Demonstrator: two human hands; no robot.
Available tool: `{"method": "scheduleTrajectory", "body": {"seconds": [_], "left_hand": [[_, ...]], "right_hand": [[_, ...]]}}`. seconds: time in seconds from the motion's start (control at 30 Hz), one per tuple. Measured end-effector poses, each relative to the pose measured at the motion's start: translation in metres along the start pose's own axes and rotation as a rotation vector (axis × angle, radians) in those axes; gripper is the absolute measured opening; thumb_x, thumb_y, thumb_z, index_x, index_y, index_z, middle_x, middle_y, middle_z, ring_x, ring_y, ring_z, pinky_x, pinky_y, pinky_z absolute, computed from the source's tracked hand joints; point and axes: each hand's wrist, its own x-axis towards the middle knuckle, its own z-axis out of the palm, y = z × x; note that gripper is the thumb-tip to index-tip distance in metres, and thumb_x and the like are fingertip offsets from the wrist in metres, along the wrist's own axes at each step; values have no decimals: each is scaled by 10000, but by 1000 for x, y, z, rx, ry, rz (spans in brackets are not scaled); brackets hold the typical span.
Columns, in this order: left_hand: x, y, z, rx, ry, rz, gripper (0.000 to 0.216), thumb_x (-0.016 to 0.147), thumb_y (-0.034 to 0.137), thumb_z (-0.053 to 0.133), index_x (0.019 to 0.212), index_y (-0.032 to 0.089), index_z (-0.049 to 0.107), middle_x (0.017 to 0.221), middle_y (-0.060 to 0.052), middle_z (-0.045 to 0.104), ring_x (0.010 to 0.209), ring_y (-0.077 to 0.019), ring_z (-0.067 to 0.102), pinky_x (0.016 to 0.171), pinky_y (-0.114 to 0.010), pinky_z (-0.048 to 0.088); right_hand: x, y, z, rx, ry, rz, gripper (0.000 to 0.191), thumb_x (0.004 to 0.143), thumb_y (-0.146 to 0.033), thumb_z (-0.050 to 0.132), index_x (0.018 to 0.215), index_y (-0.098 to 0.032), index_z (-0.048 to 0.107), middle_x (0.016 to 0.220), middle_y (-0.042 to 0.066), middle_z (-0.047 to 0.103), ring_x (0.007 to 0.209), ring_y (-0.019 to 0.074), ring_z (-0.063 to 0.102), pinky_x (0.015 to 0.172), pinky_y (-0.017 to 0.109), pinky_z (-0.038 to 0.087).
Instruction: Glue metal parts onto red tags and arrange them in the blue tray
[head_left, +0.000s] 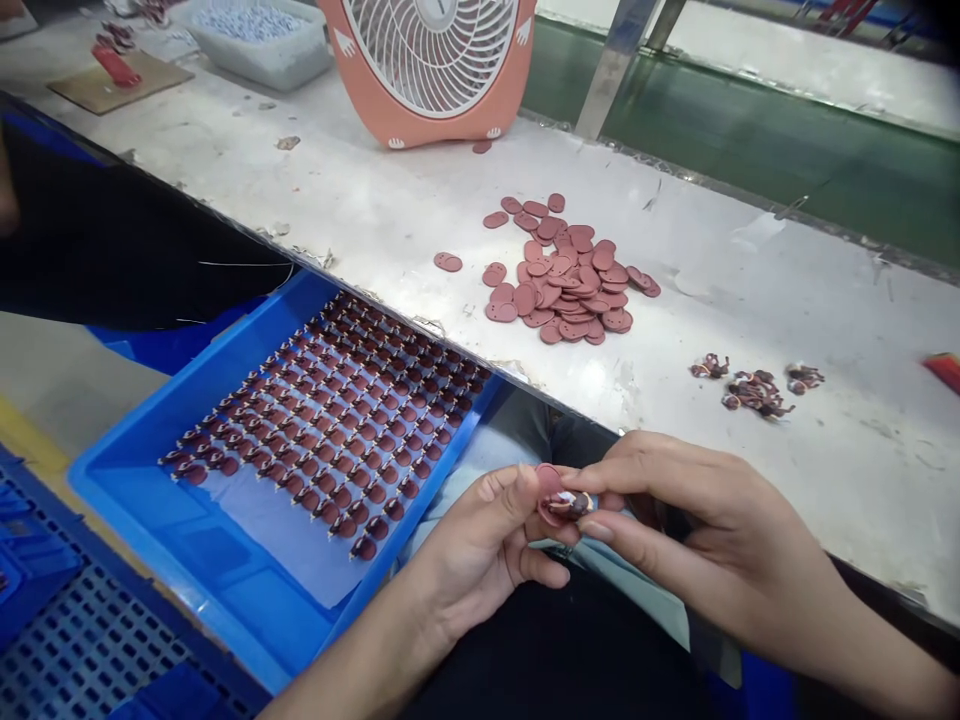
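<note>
Both hands meet over my lap, just in front of the table edge. My left hand point(487, 545) pinches a small reddish-brown oval piece point(556, 496) with a tiny metal-and-wire part on it. My right hand point(690, 520) grips the same piece from the right with thumb and forefinger. A heap of flat reddish-brown ovals point(566, 280) lies on the table beyond my hands. Small wire-wound parts point(754, 390) lie in little clusters to its right. A blue tray point(187, 520) at my left holds several neat rows of assembled pieces point(337, 420).
A pink desk fan point(431, 65) stands at the back of the worn white table point(337, 190). A pale bin point(251, 40) and a cardboard sheet with a red object point(116, 70) sit far left. Blue perforated crates point(67, 640) lie at the lower left.
</note>
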Motion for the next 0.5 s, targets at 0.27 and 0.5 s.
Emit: {"method": "scheduleTrajectory", "body": {"seconds": [0.27, 0.5], "left_hand": [[-4, -2, 1, 115, 355, 358, 489, 695, 566, 804, 994, 185, 733, 809, -28, 685, 691, -130, 629, 509, -182, 554], [-14, 1, 12, 305, 518, 591, 241, 669, 312, 883, 750, 182, 697, 760, -1, 689, 597, -84, 540, 489, -162, 446]], "right_hand": [[4, 6, 25, -318, 338, -211, 205, 856, -53, 690, 1037, -147, 672, 824, 37, 662, 688, 109, 619, 619, 204, 524], [17, 19, 57, -512, 405, -456, 306, 808, 23, 711, 1092, -75, 651, 768, 76, 674, 634, 161, 599, 582, 304, 498]]}}
